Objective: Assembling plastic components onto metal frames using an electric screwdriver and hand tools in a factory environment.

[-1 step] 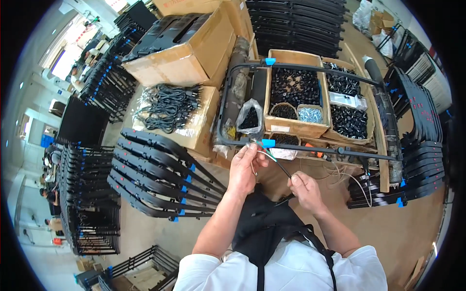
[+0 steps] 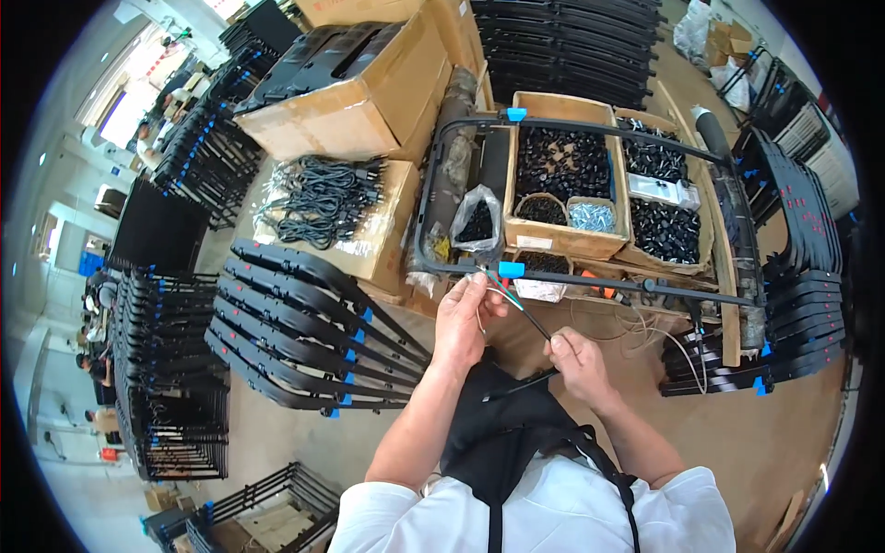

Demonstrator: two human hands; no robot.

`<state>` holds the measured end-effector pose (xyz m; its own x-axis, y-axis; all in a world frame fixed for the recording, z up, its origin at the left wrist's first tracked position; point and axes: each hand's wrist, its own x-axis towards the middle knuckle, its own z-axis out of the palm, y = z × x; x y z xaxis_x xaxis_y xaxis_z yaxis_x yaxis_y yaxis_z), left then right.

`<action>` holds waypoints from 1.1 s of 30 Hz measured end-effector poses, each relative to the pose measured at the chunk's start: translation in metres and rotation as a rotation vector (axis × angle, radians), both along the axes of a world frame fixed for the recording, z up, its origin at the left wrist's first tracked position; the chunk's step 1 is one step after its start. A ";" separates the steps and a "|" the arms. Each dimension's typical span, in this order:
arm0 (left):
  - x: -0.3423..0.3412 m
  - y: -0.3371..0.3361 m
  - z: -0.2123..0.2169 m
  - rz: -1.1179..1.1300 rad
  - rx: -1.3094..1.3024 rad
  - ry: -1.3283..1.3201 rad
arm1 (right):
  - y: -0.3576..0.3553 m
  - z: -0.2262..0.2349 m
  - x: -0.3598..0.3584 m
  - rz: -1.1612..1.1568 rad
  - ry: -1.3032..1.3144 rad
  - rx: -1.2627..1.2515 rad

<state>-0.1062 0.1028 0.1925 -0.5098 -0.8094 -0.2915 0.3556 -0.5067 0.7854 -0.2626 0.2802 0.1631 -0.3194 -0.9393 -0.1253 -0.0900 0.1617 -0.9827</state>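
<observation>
Just below the middle of the frame, the bare brown floor (image 2: 737, 433) to the lower right of the right hand (image 2: 576, 364) gives the widest free room, though loose pale wires (image 2: 645, 327) trail across it near the black tube frame (image 2: 590, 276). The left hand (image 2: 466, 318) is hemmed in at centre left by a fanned stack of black frames (image 2: 304, 332). Above the tube frame's front bar, cardboard boxes of black parts (image 2: 562, 166) and a small plastic bag (image 2: 477, 223) fill the way, leaving only narrow gaps.
</observation>
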 end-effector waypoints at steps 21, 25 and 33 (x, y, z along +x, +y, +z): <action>0.076 -0.044 -0.096 0.032 -0.012 -0.279 | -0.158 -0.039 0.087 0.044 -0.256 0.230; 0.087 -0.056 -0.115 0.067 -0.060 -0.323 | -0.183 -0.072 0.109 -0.257 -0.622 0.357; 0.091 -0.107 -0.156 -0.321 -0.093 -0.409 | -0.209 -0.148 0.123 -0.330 -0.866 0.534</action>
